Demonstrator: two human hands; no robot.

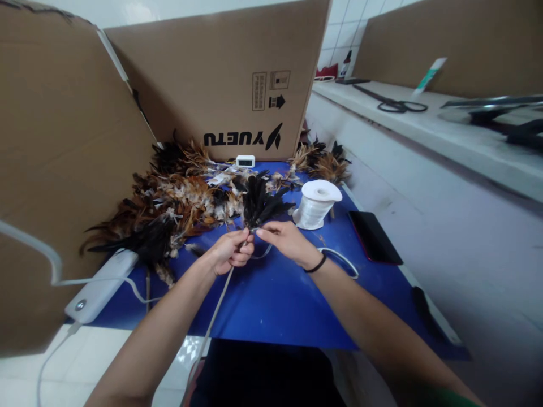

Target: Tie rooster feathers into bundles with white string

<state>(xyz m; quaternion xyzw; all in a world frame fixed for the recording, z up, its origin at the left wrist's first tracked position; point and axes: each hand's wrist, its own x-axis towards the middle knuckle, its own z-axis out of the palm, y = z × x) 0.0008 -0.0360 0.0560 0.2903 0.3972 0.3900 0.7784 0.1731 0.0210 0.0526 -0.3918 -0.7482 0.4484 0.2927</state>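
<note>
Both hands meet above the blue table (271,305). My left hand (232,250) is closed round a thin pale stick (220,299) whose lower end slants down towards me. From the stick's top, just above my fingers, fans a bunch of black feathers (259,203). My right hand (286,240) pinches a narrow white tape (254,230) at the base of these feathers. Part of the tape hangs in a curve under the hands. Beyond my right hand a white spool of tape (316,206) stands upright.
Piles of brown and black feathers (173,195) line the left and back. A phone (375,237) lies on the right, a power bank-like white box (102,288) at left. Cardboard (220,73) walls the back. Scissors (394,104) rest on the ledge (424,121).
</note>
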